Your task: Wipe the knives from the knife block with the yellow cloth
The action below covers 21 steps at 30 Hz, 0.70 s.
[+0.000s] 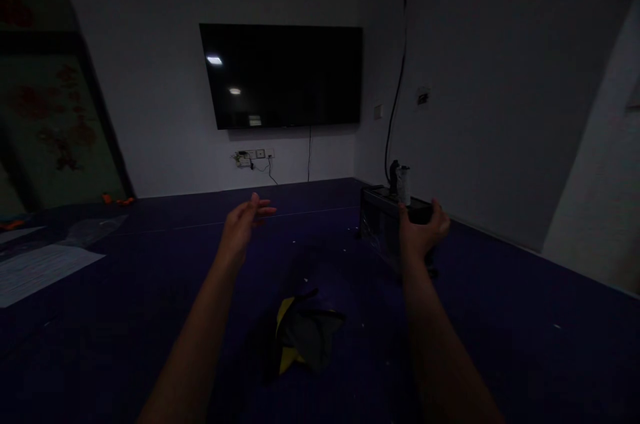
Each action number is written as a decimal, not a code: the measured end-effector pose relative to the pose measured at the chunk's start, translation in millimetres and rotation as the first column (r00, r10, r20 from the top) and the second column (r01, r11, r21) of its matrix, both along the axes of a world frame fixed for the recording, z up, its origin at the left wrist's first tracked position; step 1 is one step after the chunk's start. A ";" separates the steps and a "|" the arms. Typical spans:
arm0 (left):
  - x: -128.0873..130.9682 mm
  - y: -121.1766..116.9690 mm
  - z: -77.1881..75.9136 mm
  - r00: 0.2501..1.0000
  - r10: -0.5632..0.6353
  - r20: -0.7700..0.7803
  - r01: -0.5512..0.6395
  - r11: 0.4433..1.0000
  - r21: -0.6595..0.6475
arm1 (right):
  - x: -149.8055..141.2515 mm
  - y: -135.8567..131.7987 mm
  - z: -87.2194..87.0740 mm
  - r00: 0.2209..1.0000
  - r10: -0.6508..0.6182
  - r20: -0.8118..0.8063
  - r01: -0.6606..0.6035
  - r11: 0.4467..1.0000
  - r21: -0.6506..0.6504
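Roughly along the foot of the right wall [500,77] runs the long axis of a dark box [379,224], which stands upright on the purple floor [480,324], close to its far right corner. One end of the box points toward that corner, the other toward the near right edge of the floor. A white cylinder [404,184] with a dark top appears to stand on the box, its long axis upright; a short black object [394,176] rises just beside it. Behind them a black cable [400,71] comes down along the wall.

The right hand [423,229] is in front of the box, thumb and fingers spread apart, the thumb overlapping the foot of the cylinder in view; whether it touches either cannot be told. The left hand [242,223] is well apart from the box, its fingers loosely bent and pointing right, with nothing in its grasp.

Between the forearms, toward the near edge of the floor, lies a crumpled grey-and-yellow bundle [314,339]. Yellow shows along its left side, and a narrow dark strip points to the upper right; its folds give no clear long axis. Paper sheets [45,271] lie by the left edge.
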State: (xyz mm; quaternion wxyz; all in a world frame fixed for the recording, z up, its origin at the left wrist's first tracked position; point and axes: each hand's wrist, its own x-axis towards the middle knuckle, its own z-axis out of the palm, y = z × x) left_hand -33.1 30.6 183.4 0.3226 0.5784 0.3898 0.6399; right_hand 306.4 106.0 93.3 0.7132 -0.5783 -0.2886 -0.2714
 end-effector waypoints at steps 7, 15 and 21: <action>-9.0 -4.3 7.6 0.998 0.062 0.013 -0.063 0.997 0.036 | -36.5 -27.9 32.7 0.988 -0.111 0.106 0.106 0.993 0.054; -22.5 -10.8 16.2 0.967 0.249 0.046 -0.253 0.960 0.118 | -124.2 -45.7 69.3 0.344 0.914 0.214 -0.597 0.389 -0.701; -30.3 -20.8 23.8 0.977 0.192 0.094 -0.202 0.974 0.106 | -189.8 -57.8 37.0 -0.013 0.955 -0.296 0.037 -0.296 -0.955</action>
